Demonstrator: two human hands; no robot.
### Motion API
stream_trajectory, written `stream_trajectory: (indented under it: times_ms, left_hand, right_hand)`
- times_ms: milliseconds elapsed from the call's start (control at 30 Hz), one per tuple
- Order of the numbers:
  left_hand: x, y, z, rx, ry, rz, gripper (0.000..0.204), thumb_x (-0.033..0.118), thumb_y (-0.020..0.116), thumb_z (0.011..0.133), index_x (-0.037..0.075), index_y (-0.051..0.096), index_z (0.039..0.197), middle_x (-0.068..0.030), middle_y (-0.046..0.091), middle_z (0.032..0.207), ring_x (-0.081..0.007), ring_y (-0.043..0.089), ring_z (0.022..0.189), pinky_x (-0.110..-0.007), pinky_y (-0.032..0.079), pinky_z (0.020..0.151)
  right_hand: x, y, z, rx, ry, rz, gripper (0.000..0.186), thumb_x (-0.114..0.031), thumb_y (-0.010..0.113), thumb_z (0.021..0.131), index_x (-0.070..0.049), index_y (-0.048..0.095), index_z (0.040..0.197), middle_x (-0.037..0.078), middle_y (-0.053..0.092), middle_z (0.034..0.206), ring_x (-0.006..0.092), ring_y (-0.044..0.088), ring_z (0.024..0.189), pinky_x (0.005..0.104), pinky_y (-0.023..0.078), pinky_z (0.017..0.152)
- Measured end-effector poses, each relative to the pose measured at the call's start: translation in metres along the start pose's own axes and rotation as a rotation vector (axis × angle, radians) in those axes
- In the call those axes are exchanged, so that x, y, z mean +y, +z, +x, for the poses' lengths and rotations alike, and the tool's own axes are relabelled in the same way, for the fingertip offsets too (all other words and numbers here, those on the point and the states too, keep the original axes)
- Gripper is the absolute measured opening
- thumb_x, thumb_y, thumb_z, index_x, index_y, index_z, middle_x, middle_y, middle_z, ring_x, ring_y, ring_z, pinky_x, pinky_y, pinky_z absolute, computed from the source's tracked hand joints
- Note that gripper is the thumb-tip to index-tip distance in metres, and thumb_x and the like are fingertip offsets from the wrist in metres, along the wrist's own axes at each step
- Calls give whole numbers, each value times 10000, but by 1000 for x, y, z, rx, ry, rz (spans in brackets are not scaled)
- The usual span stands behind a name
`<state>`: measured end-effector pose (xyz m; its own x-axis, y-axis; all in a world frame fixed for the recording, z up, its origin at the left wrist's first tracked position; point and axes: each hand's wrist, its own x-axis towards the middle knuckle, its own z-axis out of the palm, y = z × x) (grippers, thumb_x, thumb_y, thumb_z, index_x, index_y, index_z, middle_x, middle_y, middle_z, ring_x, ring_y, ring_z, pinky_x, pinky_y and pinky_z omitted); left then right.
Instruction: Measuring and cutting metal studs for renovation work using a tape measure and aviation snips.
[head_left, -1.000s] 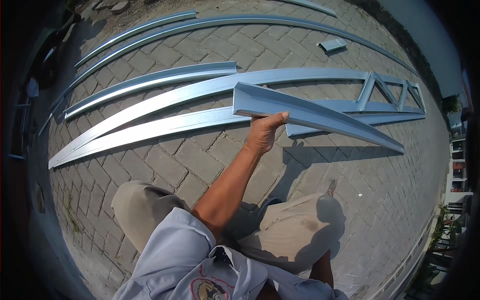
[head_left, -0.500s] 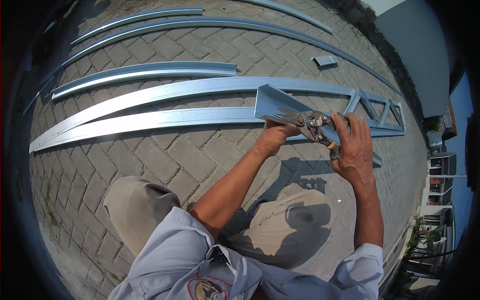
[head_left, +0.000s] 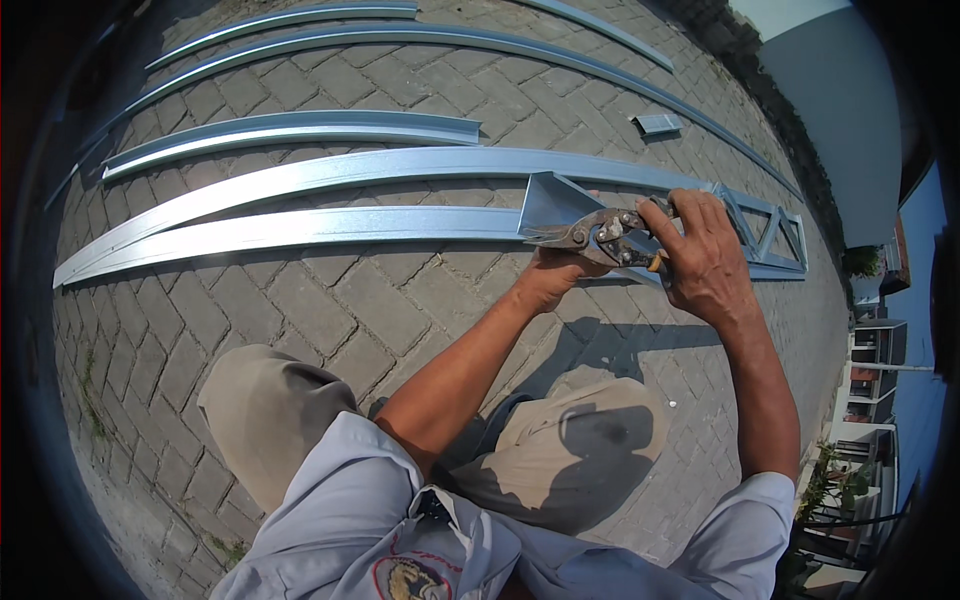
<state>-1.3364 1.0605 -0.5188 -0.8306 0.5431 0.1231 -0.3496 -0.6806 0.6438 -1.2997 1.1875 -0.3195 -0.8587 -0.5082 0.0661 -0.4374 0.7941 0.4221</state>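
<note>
My left hand (head_left: 548, 280) grips a short silvery metal channel (head_left: 550, 200) from below, its open end tilted up towards the left. My right hand (head_left: 708, 255) is closed round the handles of a pair of worn tin snips (head_left: 592, 236). The snips lie across the near edge of the channel, just above my left hand, with their blades pointing left past its end. Whether the blades bite the metal cannot be made out. Part of my left fingers and the channel's far end are hidden behind the snips and my right hand.
Beyond my hands a long metal truss (head_left: 350, 226) with diagonal struts lies on the grey paving (head_left: 290, 310). Farther off are several loose channels, among them a shorter one (head_left: 300, 138), and a small offcut (head_left: 656, 125). A wall (head_left: 835, 110) stands at the far right.
The snips have moved left along the channel and turned, so their blades now reach past its end. My right hand has shifted with them. My left hand keeps its hold on the channel.
</note>
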Motion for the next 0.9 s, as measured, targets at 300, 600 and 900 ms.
stream_trajectory:
  times_ms: [300, 600, 900]
  left_hand:
    - [-7, -10, 5, 18, 22, -30, 696, 11, 779, 711, 68, 476, 1334, -34, 594, 1183, -152, 553, 1064, -301, 450, 927]
    - [-4, -2, 5, 121, -118, 65, 385, 89, 787, 774, -15, 628, 1109, -79, 656, 1063, -167, 600, 989, -301, 475, 885]
    - [3, 15, 8, 125, -36, 112, 276, 86, 757, 809, 6, 683, 1062, -47, 688, 1024, -127, 617, 911, -273, 490, 804]
  right_hand:
    - [13, 7, 15, -437, -29, 26, 417, -108, 737, 748, -111, 535, 1113, 84, 529, 884, 249, 573, 925, 427, 443, 811]
    - [-11, -4, 3, -127, 334, 49, 773, 24, 716, 611, -60, 452, 1332, 158, 509, 1116, 316, 525, 1064, 438, 411, 919]
    - [-35, 2, 13, -126, 353, -62, 777, -10, 688, 645, -69, 425, 1374, 198, 470, 1160, 344, 487, 1105, 464, 345, 986]
